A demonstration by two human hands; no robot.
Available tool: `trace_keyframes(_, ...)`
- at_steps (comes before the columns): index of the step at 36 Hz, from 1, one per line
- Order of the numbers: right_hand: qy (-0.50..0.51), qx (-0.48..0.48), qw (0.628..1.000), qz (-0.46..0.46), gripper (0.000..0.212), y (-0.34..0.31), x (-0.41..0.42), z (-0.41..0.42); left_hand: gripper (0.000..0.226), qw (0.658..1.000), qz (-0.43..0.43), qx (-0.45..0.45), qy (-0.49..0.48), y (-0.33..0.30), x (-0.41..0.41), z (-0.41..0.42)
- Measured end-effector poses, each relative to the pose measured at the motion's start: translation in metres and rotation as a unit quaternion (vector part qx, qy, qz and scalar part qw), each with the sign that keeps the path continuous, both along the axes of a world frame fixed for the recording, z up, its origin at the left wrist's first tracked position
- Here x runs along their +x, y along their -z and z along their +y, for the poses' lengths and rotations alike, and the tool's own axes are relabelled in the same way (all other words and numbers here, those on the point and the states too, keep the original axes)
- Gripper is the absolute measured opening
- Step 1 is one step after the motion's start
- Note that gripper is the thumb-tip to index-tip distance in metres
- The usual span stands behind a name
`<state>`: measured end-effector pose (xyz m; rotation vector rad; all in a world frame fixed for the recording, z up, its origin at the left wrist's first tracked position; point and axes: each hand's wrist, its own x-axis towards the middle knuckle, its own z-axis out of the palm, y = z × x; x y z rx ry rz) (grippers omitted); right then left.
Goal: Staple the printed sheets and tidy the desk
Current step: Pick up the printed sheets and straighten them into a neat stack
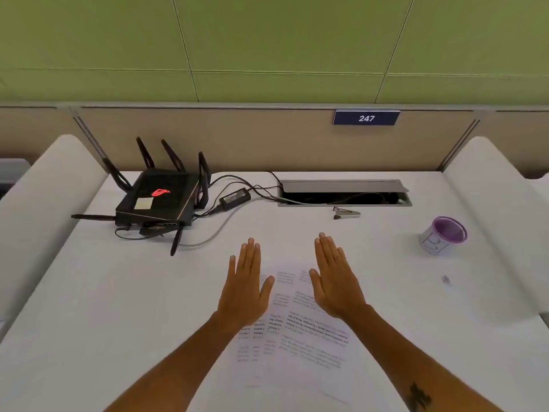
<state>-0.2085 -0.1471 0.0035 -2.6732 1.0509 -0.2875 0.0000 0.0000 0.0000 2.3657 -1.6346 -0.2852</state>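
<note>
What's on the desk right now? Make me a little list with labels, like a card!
left hand: flat, fingers straight, over the sheets
right hand: flat, fingers straight, over the sheets
printed sheets: spread loosely on the desk
stapler: untouched, far side, by the cable slot
cup: purple inside, at the right
router: black, antennas up, at the left

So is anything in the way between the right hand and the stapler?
Nothing visible is. The right hand is open over the printed sheets, and only bare desk lies between it and the stapler, near the cable slot. The cup stands off to the right.
</note>
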Motion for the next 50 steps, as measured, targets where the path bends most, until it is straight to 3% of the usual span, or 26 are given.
trace_keyframes(10, 0.001, 0.083, 0.996, 0.044, 0.072, 0.062, -0.04, 0.053, 0.088, 0.997, 0.06, 0.054, -0.014, 0.077, -0.034, 0.072)
trace_keyframes(18, 0.008, 0.106, 0.994, 0.019, 0.071, 0.067, -0.045, 0.058, 0.091, 0.992, 0.116, 0.055, -0.021, 0.076, -0.045, 0.09)
trace_keyframes(21, 0.016, 0.107, 0.994, -0.023, 0.065, 0.06, -0.042, 0.052, 0.092, 0.986, 0.161, 0.025, -0.034, 0.069, -0.039, 0.086)
trace_keyframes(25, 0.028, 0.007, 0.993, -0.119, 0.047, 0.055, -0.046, 0.043, 0.081, 0.966, 0.234, -0.008, -0.11, 0.056, -0.026, 0.083)
trace_keyframes(30, 0.161, -0.009, 0.971, -0.176, 0.031, 0.058, -0.063, 0.042, 0.065, 0.962, 0.2, -0.123, -0.142, 0.052, 0.0, 0.086)
trace_keyframes(34, 0.256, 0.038, 0.962, -0.086, 0.056, 0.06, -0.074, 0.05, 0.083, 0.966, 0.19, -0.086, -0.151, 0.061, 0.012, 0.087)
trace_keyframes(37, 0.265, 0.072, 0.961, 0.009, 0.088, 0.065, -0.079, 0.057, 0.109, 0.979, 0.17, -0.004, -0.113, 0.072, 0.015, 0.083)
trace_keyframes(40, 0.246, 0.09, 0.962, 0.075, 0.108, 0.074, -0.08, 0.066, 0.12, 0.987, 0.138, 0.064, -0.055, 0.08, 0.009, 0.081)
trace_keyframes(50, 0.189, 0.098, 0.972, 0.105, 0.114, 0.082, -0.048, 0.076, 0.122, 0.987, 0.124, 0.088, -0.057, 0.08, -0.016, 0.068)
